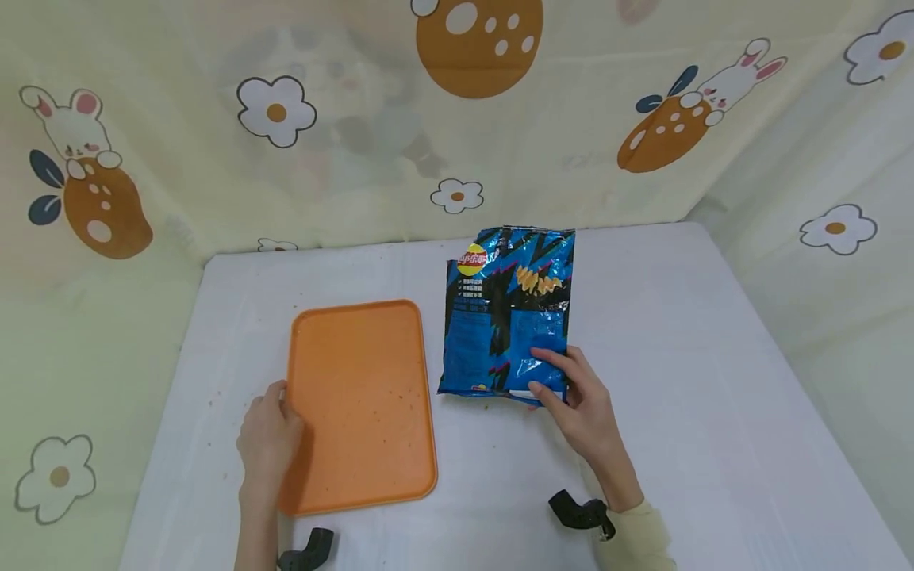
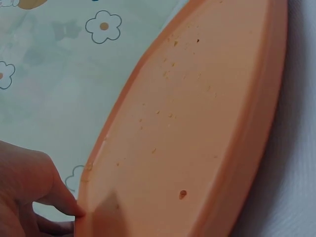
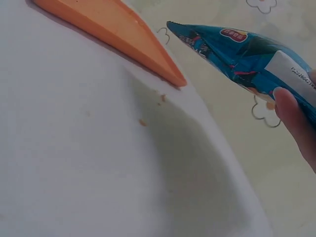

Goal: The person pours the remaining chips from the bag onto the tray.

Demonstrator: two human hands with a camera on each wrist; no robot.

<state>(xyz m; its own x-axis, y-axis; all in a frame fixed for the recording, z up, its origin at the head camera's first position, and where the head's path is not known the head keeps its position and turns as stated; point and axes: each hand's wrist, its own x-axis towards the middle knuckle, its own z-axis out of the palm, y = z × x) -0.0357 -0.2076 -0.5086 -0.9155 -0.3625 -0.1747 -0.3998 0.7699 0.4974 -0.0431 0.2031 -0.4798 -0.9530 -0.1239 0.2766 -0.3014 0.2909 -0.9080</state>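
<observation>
A blue and black chip bag is held up over the table by my right hand, which grips its lower right corner. In the right wrist view, the thumb presses the bag beside a white printed label. My left hand pinches the left rim of an orange tray. The left wrist view shows the thumb and a finger of that hand at the rim of the tray, with small crumbs scattered over its surface. The bag's contents are hidden.
The table has a white cover, with a few crumbs near the tray. A patterned curtain with flowers and rabbits hangs behind and at both sides. Black wrist devices sit by both wrists.
</observation>
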